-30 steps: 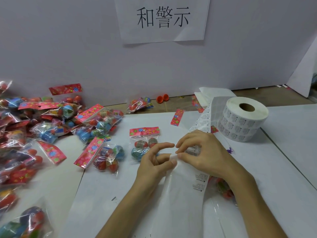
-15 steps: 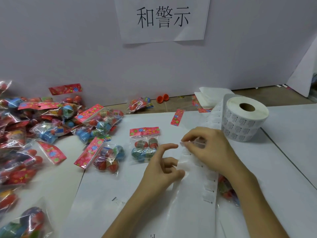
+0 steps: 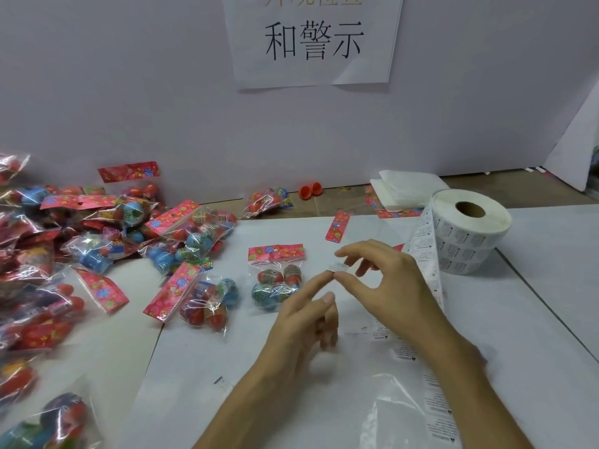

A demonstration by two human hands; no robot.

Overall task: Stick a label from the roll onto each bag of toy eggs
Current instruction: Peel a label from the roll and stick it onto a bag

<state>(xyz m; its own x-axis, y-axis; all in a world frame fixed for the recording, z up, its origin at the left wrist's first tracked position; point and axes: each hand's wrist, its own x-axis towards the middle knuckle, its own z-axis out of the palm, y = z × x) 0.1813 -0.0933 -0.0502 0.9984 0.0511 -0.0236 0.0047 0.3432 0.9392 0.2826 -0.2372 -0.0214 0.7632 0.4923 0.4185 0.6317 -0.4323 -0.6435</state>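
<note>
A label point(image 3: 338, 267) is pinched by the right hand point(image 3: 389, 286) and steadied by the left hand point(image 3: 304, 322) with a straight forefinger, for sticking onto the egg bag point(image 3: 277, 281) just left of the fingers.

White table point(image 3: 551, 319), label roll point(image 3: 470, 241), egg bags point(image 3: 277, 280), folded paper point(image 3: 405, 189)

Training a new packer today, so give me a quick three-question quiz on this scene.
1. True or false: the roll stands on the person's left.
2. Where is the peeled label? A: on a bag. B: pinched in the right hand. C: on the sign.
3. Fill in: the orange egg halves lie by the ____.
Key: 1 false; 2 B; 3 wall.
</note>
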